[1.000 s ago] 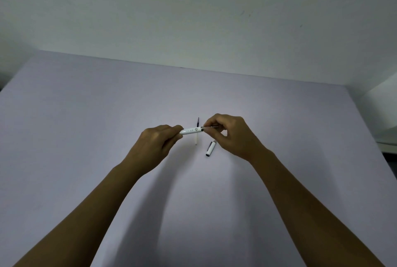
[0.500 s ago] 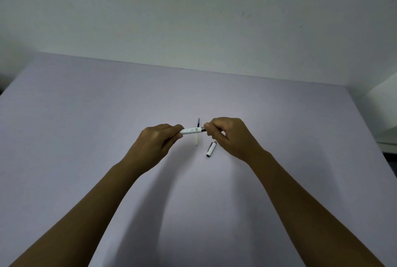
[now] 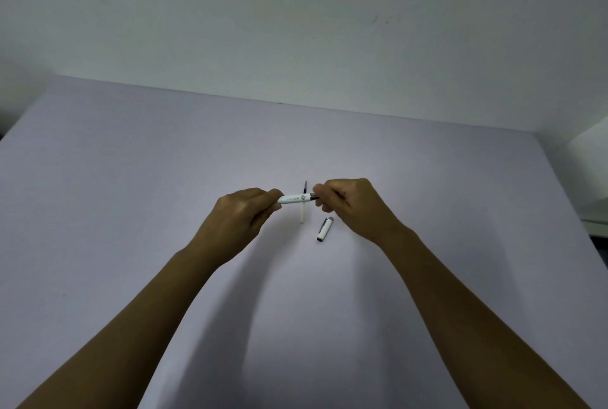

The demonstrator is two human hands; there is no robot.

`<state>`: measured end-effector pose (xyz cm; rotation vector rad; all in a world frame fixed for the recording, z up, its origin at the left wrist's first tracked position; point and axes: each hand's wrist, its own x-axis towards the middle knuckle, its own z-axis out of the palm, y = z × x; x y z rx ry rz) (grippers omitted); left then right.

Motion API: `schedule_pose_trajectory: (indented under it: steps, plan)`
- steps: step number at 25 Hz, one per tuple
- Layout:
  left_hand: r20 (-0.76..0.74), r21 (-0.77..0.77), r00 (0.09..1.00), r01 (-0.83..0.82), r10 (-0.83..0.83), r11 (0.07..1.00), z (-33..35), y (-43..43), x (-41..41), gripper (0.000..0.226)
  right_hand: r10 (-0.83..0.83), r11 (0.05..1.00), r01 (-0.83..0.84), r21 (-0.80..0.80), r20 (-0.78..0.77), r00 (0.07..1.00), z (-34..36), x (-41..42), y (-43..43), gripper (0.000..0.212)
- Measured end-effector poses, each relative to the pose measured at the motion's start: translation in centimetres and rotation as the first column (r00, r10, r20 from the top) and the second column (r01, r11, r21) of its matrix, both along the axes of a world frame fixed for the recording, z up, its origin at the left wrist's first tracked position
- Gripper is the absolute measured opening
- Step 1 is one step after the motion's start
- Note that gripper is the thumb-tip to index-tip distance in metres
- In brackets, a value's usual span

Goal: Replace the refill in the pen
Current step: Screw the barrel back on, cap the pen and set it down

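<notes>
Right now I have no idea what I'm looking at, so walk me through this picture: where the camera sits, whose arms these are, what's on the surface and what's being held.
There is no machine here. The camera is worn on a person's head and looks forward and down, so the two bare arms reaching in from the bottom are that person's own.

The left hand and the right hand hold one white pen barrel between them, above the table, one at each end. The right hand's fingertips pinch the dark end.

On the pale purple table lie two loose parts: a white pen cap with a clip, just below the right hand, and a thin refill, dark at its far end and pale at its near end, running behind the barrel.

Beyond the table is a plain wall.
</notes>
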<state>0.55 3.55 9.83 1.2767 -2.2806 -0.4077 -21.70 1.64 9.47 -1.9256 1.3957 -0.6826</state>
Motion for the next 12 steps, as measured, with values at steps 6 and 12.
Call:
schedule_pose_trajectory:
  steps: [6,12]
  plan:
    - [-0.040,0.014,0.998,-0.043,0.043,0.999,-0.2,-0.6,0.9,0.018,-0.524,0.845,0.499,0.193,0.112,0.844,-5.2,-1.0,-1.6,0.026]
    - [-0.040,0.056,0.998,-0.056,0.058,0.997,-1.4,-1.1,1.4,0.019,-0.468,0.789,0.559,0.255,-0.339,0.816,-12.8,0.7,-1.6,0.037]
